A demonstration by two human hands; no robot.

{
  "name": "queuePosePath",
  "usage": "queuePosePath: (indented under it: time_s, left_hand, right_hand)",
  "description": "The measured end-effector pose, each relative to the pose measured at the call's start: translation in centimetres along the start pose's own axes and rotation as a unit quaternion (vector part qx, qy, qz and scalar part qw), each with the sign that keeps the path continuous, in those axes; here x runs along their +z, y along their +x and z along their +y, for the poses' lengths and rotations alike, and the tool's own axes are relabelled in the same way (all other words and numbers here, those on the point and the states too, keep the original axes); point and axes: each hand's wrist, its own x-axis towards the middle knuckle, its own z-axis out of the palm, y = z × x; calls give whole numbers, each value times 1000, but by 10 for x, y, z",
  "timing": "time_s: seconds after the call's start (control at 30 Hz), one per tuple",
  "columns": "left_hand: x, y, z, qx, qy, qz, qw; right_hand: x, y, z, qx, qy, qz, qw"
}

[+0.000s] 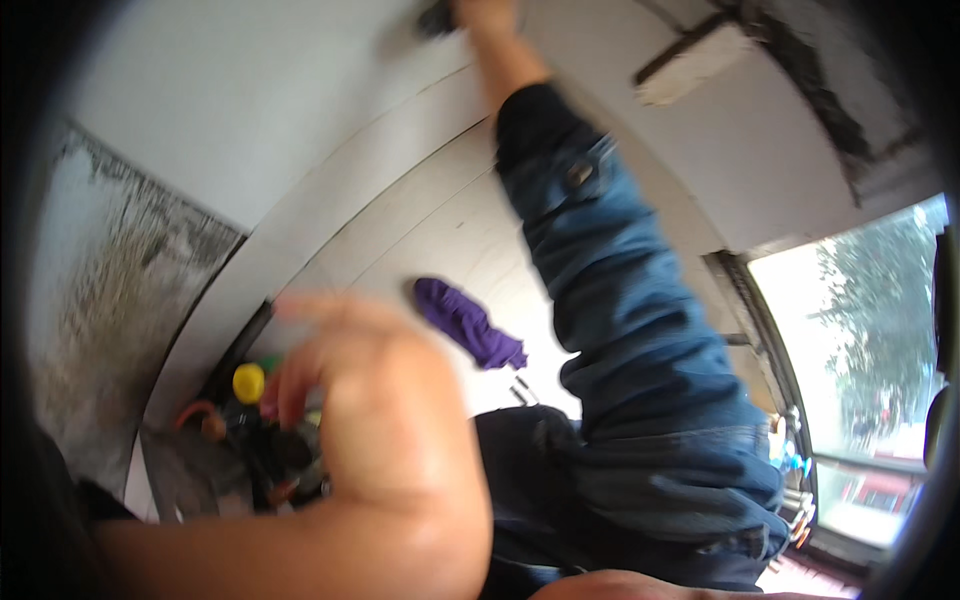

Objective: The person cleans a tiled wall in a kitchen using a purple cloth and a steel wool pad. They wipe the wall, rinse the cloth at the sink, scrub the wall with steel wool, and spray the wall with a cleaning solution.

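Fingers (328, 312) loose and, through the blur, seemingly empty, left hand (385, 395) sharply angled from its forearm (250, 550).

left hand (385, 390) blurred; dark thing (437, 18) at top edge unclear; clutter (285, 450) partly hidden behind hand.

I receive bright daylight from the window (865, 345) at three o'clock; its panes glare near-white. The pale surface (400, 240) washes out just right of centre. Motion blur smears the left hand (370, 390) toward eight o'clock. Fisheye distortion bends straight edges at the rim, and I see black vignetting at every corner.
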Motion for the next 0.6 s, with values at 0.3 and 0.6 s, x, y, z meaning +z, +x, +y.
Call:
queuePosePath:
  time_s: [0.3, 0.6]
  left_hand:
    - [42, -55, -18, 171, -277, 26, 945]
    - [171, -138, -11, 48, -640, 122, 757]
  right_hand:
    - [-84, -220, 1, 126, 513, -112, 842]
    - [-153, -305, 16, 169, 519, -52, 836]
